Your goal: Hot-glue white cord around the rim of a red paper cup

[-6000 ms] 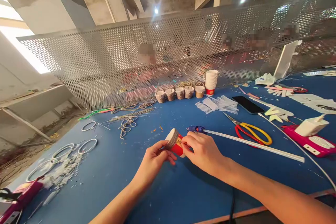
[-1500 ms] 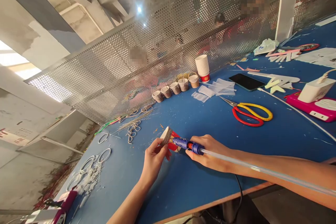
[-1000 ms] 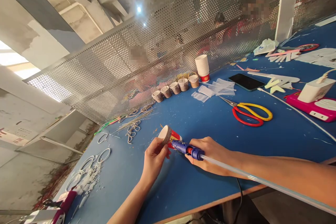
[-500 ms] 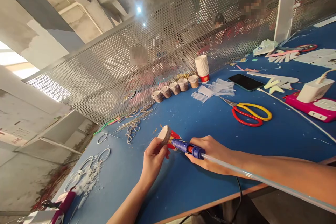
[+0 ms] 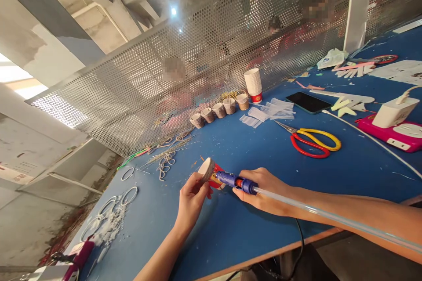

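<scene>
My left hand [image 5: 191, 196] is closed round a small red paper cup [image 5: 211, 174] lying on its side, its pale bottom turned up and left. My right hand [image 5: 263, 191] grips a blue glue gun [image 5: 234, 181] with a long clear glue stick [image 5: 329, 218] trailing back along my forearm. The gun's nozzle touches the cup's red side. Both hands hover just above the blue table [image 5: 237, 228] near its front edge.
Red and yellow scissors [image 5: 313, 142], a black phone [image 5: 305, 102], a pink power strip [image 5: 394, 134] and white paper strips [image 5: 270, 112] lie to the right. A stack of cups [image 5: 253, 84] and small wrapped cups [image 5: 219, 109] stand by the perforated metal screen [image 5: 198, 66]. Wire rings [image 5: 128, 193] lie left.
Six seconds ago both hands held the cup and the glue gun lay on the table. Now my right hand holds the gun against the cup. In the last second it barely shifts.
</scene>
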`<action>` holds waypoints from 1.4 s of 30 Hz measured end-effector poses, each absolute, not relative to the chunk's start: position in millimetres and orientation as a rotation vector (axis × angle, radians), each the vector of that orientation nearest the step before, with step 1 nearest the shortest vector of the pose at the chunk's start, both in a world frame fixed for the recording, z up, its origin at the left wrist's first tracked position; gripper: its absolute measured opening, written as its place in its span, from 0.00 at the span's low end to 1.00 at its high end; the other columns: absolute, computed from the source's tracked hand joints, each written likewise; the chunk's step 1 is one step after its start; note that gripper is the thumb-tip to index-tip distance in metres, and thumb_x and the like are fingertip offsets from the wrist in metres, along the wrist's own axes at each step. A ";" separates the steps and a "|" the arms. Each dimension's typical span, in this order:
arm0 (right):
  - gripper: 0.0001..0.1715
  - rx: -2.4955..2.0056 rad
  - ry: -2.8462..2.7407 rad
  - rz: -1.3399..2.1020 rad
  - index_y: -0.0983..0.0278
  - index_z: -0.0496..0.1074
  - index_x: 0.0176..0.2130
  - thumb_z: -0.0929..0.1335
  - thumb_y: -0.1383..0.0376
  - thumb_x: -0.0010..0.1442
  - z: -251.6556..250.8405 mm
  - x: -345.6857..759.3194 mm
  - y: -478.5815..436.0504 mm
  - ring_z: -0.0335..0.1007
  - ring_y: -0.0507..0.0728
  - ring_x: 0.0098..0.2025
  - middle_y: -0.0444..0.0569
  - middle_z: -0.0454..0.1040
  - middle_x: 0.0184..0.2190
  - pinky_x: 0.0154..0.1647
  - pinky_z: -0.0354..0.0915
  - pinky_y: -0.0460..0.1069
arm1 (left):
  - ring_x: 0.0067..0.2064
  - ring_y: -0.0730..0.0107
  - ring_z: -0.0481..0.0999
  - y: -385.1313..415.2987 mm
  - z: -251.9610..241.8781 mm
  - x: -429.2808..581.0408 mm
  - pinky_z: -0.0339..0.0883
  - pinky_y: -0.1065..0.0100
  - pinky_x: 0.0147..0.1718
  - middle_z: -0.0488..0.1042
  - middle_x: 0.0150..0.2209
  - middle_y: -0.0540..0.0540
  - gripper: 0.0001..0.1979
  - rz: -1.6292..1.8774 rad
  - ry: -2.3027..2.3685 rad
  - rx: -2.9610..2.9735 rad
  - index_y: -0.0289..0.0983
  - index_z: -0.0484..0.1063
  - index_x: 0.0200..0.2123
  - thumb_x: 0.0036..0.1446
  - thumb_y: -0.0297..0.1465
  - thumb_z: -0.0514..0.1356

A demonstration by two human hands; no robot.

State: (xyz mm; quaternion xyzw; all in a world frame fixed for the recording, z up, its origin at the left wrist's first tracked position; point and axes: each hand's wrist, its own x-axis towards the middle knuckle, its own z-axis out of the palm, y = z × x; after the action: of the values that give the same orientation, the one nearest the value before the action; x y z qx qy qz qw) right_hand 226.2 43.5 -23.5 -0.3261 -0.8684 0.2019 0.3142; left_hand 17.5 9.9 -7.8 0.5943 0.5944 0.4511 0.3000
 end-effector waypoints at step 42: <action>0.14 -0.911 -2.130 0.809 0.63 0.64 0.23 0.63 0.63 0.59 -10.6 230.0 45.4 0.57 0.49 0.19 0.42 0.66 0.18 0.24 0.51 0.45 | 0.23 0.73 0.69 13.8 -15.7 8.1 0.65 0.71 0.24 0.70 0.20 0.53 0.05 1.181 1.488 1.558 0.36 0.69 0.27 0.53 0.30 0.57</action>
State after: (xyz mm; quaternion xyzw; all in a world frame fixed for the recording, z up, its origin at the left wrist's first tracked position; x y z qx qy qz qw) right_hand 230.0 45.4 -10.6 -0.3497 -0.8172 0.3103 0.3371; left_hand 8.1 13.8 -15.7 0.5973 0.5705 0.4528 0.3357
